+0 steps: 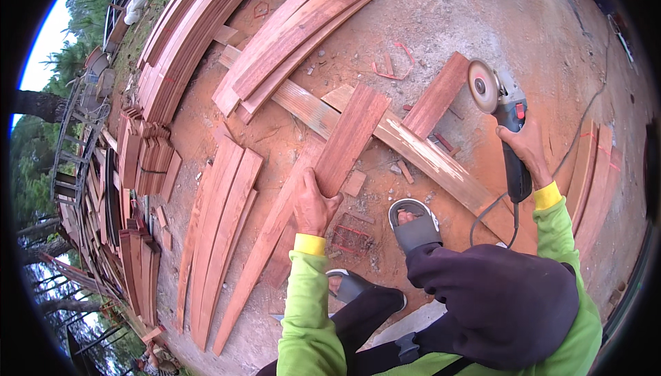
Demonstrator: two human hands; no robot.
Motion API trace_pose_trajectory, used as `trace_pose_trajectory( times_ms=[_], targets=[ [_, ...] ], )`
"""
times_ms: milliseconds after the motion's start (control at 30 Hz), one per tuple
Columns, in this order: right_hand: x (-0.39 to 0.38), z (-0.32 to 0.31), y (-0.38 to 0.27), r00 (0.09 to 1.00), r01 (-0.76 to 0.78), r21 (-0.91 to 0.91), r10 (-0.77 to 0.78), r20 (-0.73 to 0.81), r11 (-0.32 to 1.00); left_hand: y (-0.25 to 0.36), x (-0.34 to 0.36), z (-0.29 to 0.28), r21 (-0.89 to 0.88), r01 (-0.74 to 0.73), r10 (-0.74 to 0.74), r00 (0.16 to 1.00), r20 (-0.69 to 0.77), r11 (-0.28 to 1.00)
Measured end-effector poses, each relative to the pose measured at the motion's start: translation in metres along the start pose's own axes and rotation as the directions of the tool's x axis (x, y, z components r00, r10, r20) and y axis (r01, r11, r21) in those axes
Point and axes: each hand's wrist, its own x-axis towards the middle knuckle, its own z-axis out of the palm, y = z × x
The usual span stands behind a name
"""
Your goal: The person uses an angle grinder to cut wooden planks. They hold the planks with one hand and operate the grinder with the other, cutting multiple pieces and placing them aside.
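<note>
My right hand [527, 144] is wrapped round the body of an angle grinder [511, 111], off to the right. Its round disc [483, 87] faces left, and I cannot tell whether it is spinning. A dark cord trails from the grinder's rear. With my left hand [315, 205] I grip the near end of a reddish wooden board [354, 131], thumb toward its right edge. That board slants away over a pale, weathered plank [420, 155] lying crosswise. Another short reddish board [441, 94] sits beyond the plank, left of the disc.
Long boards [224, 238] lie left of my left hand, and more are stacked [310, 28] farther off. Cut boards [146, 152] are piled at the far left. Small offcuts [354, 183] dot the dirt near my sandalled feet [415, 223]. Boards [595, 176] rest at the right.
</note>
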Motion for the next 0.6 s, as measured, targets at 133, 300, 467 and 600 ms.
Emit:
trace_pose_trajectory(
  times_ms=[133, 300, 467, 600],
  targets=[
    [-0.001, 0.001, -0.007, 1.0, -0.019, -0.009, 0.019, 0.007, 1.0, 0.03, 0.109, -0.056, 0.133, -0.039, 0.046, 0.998, -0.047, 0.99],
    [0.004, -0.006, -0.001, 1.0, -0.031, 0.012, 0.031, -0.001, 0.999, 0.081, 0.223, -0.126, 0.262, -0.397, 0.473, 0.781, -0.407, 0.88],
    [0.003, -0.01, -0.013, 0.998, -0.045, -0.013, 0.045, -0.038, 0.999, 0.05, 0.162, -0.051, 0.061, -0.467, 0.448, 0.791, -0.417, 0.882],
    [-0.002, -0.011, -0.018, 0.997, -0.076, 0.005, 0.076, -0.009, 0.997, 0.016, 0.069, 0.043, -0.11, -0.315, 0.292, 0.938, -0.188, 0.943]
  ],
)
